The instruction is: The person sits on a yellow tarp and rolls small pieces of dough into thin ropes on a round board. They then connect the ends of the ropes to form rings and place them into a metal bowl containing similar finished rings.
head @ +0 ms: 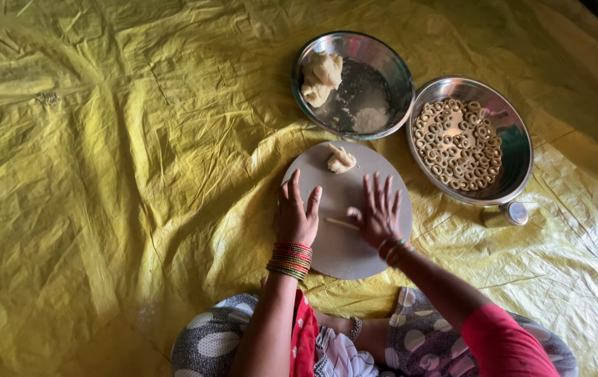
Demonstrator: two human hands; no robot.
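Both hands are lying flat with fingers spread on the round rolling board (355, 258), the left hand (295, 216) steadying at nine o'clock. A thin dough strand (341, 223) is running left-right, disappearing under the nearer right hand (377, 216), so its far end is hidden; a dough lump (341, 160) is sitting at twelve o'clock.

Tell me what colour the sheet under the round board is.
Yellow: the crinkled sheet shows best in the head view.
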